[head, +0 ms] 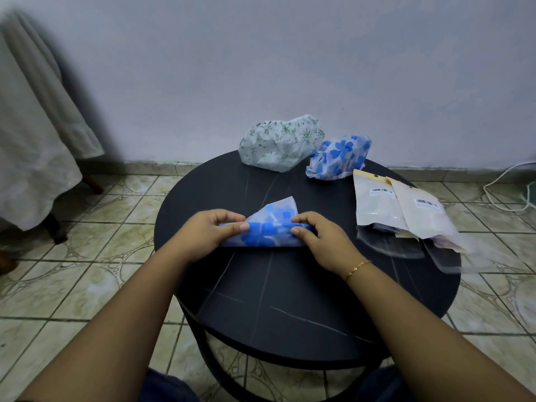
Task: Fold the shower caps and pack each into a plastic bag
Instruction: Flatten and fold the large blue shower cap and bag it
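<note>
A: Where is the cap being worked on?

B: The blue cap (pixel 268 232) lies on the round table (pixel 290 300), near the middle, between both hands. It is already a narrow band, its long axis running left to right, with a loose triangular flap standing up on the far side.

A: And the hands?

B: The left hand (pixel 207 232) pinches the band's left end, thumb on the near side, fingers curled over the top. The right hand (pixel 317 237) grips the right end the same way. Each hand sits at its own end, so neither is nearer.

A: So what does the next move turn on?

B: I judge the fold goes across that long axis: either the flap comes down toward the near edge, or one end is brought over to the other. The band lies square between the hands, so either works.

A: Anything in the way?

B: Not really. Two unfolded caps sit at the far edge, a green cap (pixel 280 143) and a second blue one (pixel 339 158) just right of it, well apart from the hands. The bags (pixel 397 210) lie overlapped on the right side, nearer the right hand, some hanging past the rim.
</note>
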The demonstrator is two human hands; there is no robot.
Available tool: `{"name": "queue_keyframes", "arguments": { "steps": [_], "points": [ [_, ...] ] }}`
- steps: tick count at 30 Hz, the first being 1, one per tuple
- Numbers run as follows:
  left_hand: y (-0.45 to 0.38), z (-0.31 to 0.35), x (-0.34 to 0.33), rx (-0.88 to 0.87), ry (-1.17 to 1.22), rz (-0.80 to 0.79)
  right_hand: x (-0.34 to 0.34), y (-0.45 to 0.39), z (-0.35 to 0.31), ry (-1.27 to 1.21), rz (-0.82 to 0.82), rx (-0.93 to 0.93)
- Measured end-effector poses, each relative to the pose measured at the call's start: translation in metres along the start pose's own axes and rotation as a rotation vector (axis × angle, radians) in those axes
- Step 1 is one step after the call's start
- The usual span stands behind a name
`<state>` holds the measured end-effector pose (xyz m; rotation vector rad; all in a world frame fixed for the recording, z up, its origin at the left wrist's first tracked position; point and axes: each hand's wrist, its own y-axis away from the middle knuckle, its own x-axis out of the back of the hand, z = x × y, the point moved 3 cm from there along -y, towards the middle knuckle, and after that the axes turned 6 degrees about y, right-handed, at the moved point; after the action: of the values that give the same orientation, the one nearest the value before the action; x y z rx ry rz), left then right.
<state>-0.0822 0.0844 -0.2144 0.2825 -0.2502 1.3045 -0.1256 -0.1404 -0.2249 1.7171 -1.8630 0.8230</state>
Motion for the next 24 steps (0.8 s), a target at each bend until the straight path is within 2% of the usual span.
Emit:
{"name": "queue_keyframes", "arguments": {
  "steps": [5, 10, 12, 14, 16, 17, 19, 22, 24],
  "points": [
    [-0.012, -0.004, -0.002, 0.030, -0.013, 0.188, -0.003, -0.008, 0.002, 0.048, 0.143, 0.006],
    [-0.017, -0.003, -0.010, -0.014, -0.266, 0.295, -0.012, -0.011, 0.004, 0.164, 0.205, 0.063],
    [-0.017, -0.002, -0.014, -0.129, -0.430, 0.292, -0.014, -0.009, 0.002, 0.278, 0.266, 0.182],
    [-0.014, 0.005, -0.018, -0.389, -0.541, 0.255, -0.016, -0.006, -0.002, 0.446, 0.280, 0.294],
    [-0.011, 0.006, -0.024, -0.608, -0.606, 0.150, -0.014, -0.004, -0.004, 0.589, 0.271, 0.352],
    [-0.009, 0.005, -0.027, -0.613, -0.630, 0.070, -0.013, -0.003, -0.007, 0.631, 0.252, 0.361],
    [-0.006, 0.005, -0.033, -0.501, -0.698, -0.036, -0.013, -0.002, -0.009, 0.645, 0.125, 0.328],
    [-0.006, 0.003, -0.035, -0.339, -0.792, -0.072, -0.016, -0.002, 0.000, 0.580, -0.107, 0.242],
    [-0.003, 0.005, -0.035, -0.271, -0.775, -0.095, -0.015, 0.001, -0.002, 0.550, -0.159, 0.208]
  ]
}}
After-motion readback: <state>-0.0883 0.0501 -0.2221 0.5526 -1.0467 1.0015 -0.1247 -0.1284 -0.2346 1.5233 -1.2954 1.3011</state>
